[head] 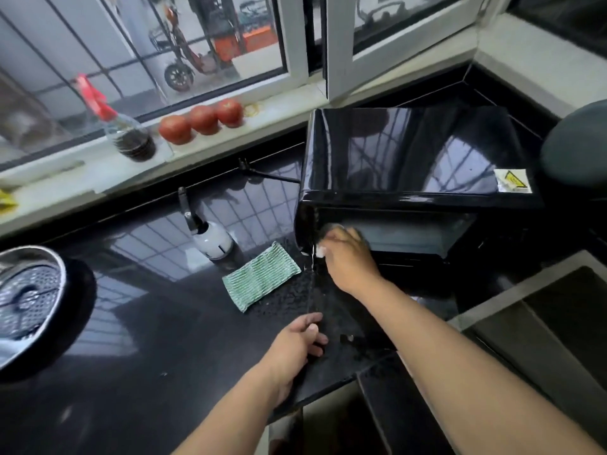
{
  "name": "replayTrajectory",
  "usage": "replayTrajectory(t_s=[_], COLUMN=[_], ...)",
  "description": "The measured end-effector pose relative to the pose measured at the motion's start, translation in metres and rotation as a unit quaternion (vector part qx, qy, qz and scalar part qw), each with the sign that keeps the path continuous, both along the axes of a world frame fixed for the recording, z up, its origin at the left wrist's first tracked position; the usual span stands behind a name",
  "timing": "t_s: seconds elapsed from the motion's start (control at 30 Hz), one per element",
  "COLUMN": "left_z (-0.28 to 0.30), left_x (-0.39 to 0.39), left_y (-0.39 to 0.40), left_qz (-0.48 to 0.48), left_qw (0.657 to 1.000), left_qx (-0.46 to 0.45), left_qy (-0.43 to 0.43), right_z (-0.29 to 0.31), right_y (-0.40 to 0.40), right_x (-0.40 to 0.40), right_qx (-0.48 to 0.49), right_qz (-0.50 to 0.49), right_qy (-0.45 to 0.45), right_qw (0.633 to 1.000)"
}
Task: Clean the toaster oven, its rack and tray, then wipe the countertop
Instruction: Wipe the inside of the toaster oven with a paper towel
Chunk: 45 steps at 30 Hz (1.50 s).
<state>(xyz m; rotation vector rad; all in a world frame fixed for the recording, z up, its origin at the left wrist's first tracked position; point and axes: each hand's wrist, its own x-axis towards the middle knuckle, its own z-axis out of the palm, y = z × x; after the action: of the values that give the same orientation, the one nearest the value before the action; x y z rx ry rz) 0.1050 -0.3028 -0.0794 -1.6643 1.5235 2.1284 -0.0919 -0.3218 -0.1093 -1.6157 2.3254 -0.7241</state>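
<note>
A glossy black toaster oven point(410, 152) stands on the dark countertop point(147, 339) with its glass door point(341, 326) folded down toward me. My right hand point(348, 254) reaches into the left side of the oven mouth and grips a pale, soapy cloth or sponge point(331, 229) against the frame. My left hand point(299, 349) holds the left edge of the lowered door, fingers curled over it. A green-and-white scrubbing pad point(261, 275) lies flat on the counter just left of the oven. Neither rack nor tray can be made out.
A white spray bottle point(210, 238) with a black trigger stands behind the pad. A steel steamer basket point(29, 297) sits at the left edge. The windowsill holds three tomatoes point(200, 121) and a sauce bottle point(129, 136). A sink point(558, 330) lies at the right.
</note>
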Motion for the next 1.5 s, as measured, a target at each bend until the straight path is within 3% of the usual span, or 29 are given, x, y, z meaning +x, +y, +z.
replayTrajectory(t_s=[0.1,0.23,0.33,0.43,0.53,0.67,0.77,0.9,1.03,1.1,1.17,1.2,1.37,1.5], left_z=[0.000,-0.002,0.001,0.002,0.003,0.010,0.000,-0.007,0.002,-0.003,-0.008,-0.009,-0.002,-0.005], left_x=[0.001,0.001,0.000,0.000,0.000,0.005,0.022,0.019,0.018,0.019,0.018,0.018,0.020,0.020], left_y=[0.002,0.002,0.002,0.001,0.003,0.002,-0.003,-0.001,0.004,-0.002,-0.006,-0.008,-0.009,-0.013], left_qz=[0.005,0.005,0.002,-0.004,0.000,0.043,0.051,0.057,0.057,0.042,0.004,-0.012,-0.051,-0.072], left_qw=[1.000,1.000,1.000,1.000,1.000,0.996,0.987,0.990,0.986,0.994,0.997,0.997,0.996,0.995], left_qx=[0.005,0.009,0.003,0.003,-0.001,0.044,0.092,0.072,0.077,0.047,0.034,0.033,0.014,-0.001], left_qy=[0.011,0.007,0.006,-0.001,0.008,0.070,0.119,0.105,0.139,0.094,0.074,0.068,0.072,0.069], right_z=[0.006,0.011,0.005,0.007,0.006,0.016,0.020,0.022,0.032,0.029,0.026,0.024,0.023,0.020], right_y=[0.012,0.002,-0.001,0.005,0.024,0.087,0.113,0.093,0.135,0.171,0.199,0.202,0.147,0.094], right_x=[-0.024,-0.021,-0.018,-0.036,-0.001,0.067,0.082,0.072,0.114,0.083,0.050,0.043,0.042,0.004], right_qx=[0.024,0.054,0.017,0.003,-0.018,0.066,0.107,0.165,0.177,0.194,0.220,0.235,0.204,0.210], right_qz=[0.045,-0.011,0.028,-0.016,0.063,0.131,0.182,0.001,0.070,-0.063,-0.241,-0.281,-0.214,-0.306], right_qy=[0.051,0.026,0.029,0.049,0.029,-0.025,0.012,0.041,0.060,0.057,0.036,0.029,0.040,0.016], right_qw=[0.997,0.998,0.999,0.999,0.997,0.989,0.977,0.985,0.980,0.977,0.944,0.930,0.954,0.928])
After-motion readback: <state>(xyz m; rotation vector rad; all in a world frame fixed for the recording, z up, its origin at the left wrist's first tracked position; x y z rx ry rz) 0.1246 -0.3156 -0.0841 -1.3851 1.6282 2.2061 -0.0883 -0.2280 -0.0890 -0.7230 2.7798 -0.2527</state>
